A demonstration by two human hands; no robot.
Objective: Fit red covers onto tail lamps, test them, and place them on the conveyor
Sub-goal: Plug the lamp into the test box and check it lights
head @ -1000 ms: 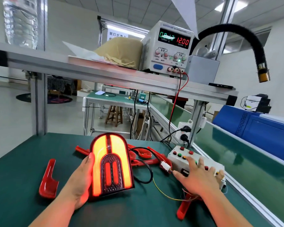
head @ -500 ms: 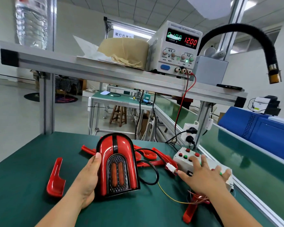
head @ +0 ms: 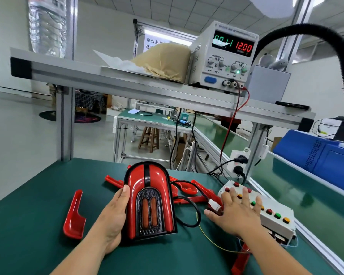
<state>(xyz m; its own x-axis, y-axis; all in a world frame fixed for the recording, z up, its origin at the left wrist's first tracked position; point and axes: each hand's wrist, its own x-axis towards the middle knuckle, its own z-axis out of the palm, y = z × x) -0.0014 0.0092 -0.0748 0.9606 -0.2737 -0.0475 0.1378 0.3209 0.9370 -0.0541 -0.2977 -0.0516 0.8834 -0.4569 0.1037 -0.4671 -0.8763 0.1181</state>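
Two hands share the test: the left hand (head: 111, 221) grips the lamp (head: 149, 201) by its left edge, thumb on the front, propping it upright on the bench (head: 38, 195) so its face shows. The right hand (head: 234, 213) lies flat, fingers spread over the button box (head: 276, 225), likely to switch circuits.

Feed bright, evenly lit from above. I note glare streaking the power supply display (head: 233, 44); edges bow; shadows soft.

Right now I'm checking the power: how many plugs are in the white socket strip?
2. The upper black plug and the lower black plug sit in the socket strip; none looks hidden.
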